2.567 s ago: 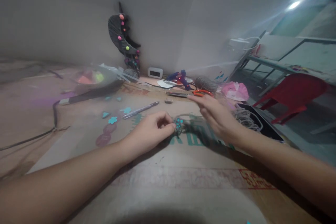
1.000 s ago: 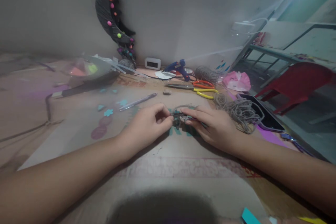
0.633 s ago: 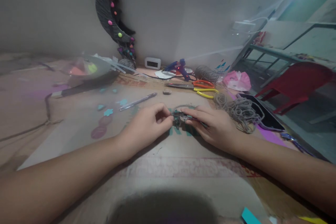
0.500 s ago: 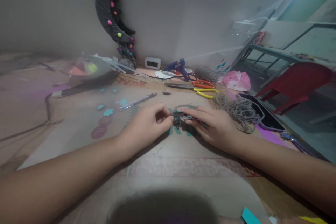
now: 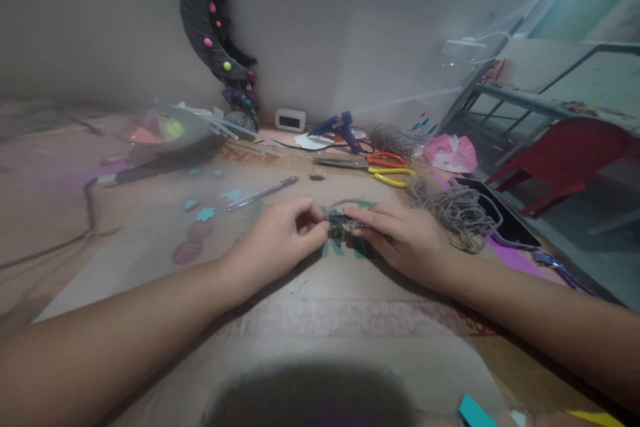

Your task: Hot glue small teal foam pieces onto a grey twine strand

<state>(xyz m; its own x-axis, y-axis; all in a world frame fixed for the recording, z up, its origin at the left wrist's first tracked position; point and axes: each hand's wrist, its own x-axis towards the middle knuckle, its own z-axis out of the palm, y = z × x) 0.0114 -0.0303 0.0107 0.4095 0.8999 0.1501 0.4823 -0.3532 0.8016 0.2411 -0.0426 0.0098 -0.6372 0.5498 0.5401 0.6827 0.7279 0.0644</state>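
Both hands meet low over the middle of the table. My left hand (image 5: 287, 230) is closed, thumb and forefinger pinched on what looks like the end of a grey yarn (image 5: 353, 201); the yarn curves behind the fingers towards my right hand. My right hand (image 5: 407, 233) is closed around a small dark metal tool (image 5: 345, 220), whose tip points left, close to the left fingertips. Its exact kind is too blurred to tell. A loose tangle of grey yarn (image 5: 460, 213) lies just beyond my right hand.
Orange-handled scissors (image 5: 345, 163), a yellow-handled tool (image 5: 393, 178), a blue glue gun (image 5: 340, 128) and a white digital clock (image 5: 290, 120) stand behind the hands. A pen (image 5: 263, 193) and blue flower shapes (image 5: 205, 214) lie left. A dark phone-like slab (image 5: 515, 227) lies right.
Almost nothing differs. The hands keep their grip and place, with the right fingers and the small tool shifting very slightly.
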